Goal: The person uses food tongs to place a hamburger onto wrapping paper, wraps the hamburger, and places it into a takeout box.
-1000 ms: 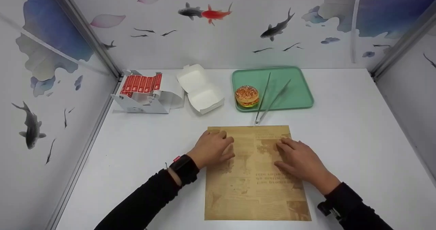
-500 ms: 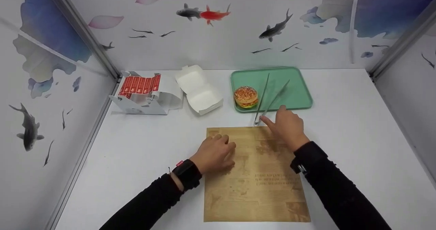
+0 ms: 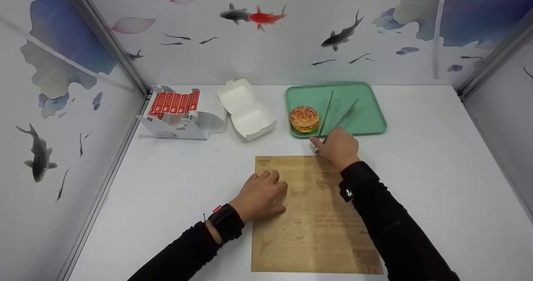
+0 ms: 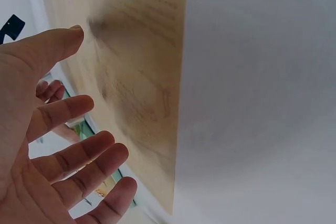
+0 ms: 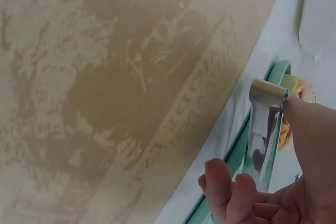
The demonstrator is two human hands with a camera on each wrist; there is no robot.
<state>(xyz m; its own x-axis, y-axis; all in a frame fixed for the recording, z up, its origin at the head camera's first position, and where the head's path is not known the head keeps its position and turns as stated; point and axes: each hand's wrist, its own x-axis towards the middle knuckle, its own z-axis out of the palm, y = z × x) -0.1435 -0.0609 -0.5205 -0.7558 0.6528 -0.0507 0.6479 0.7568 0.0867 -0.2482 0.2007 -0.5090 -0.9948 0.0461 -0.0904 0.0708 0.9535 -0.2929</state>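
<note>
A pair of metal tongs [image 3: 327, 114] lies with its arms spread over the green tray [image 3: 374, 125]. My right hand [image 3: 340, 148] is at the bent end of the tongs, thumb on one side and curled fingers on the other, as the right wrist view shows. Its palm hides part of the tongs from the head. Left of the tongs, a sesame burger [image 3: 304, 118] sits on the tray. My left hand [image 3: 261, 195] is over the left edge of the brown printed paper sheet [image 3: 300, 247], with loosely bent fingers [image 4: 100, 166] holding nothing in the left wrist view.
At the back left stands a white cardboard holder [image 3: 179, 129] with red packets [image 3: 175, 103]. Beside it, an opened white takeaway box [image 3: 252, 118] lies near the tray. White panels with painted fish enclose the table [image 3: 166, 214] at the back and sides.
My right hand has left the paper's right side, moved up and left, and taken hold of the tongs. My left hand has slid slightly toward me over the paper.
</note>
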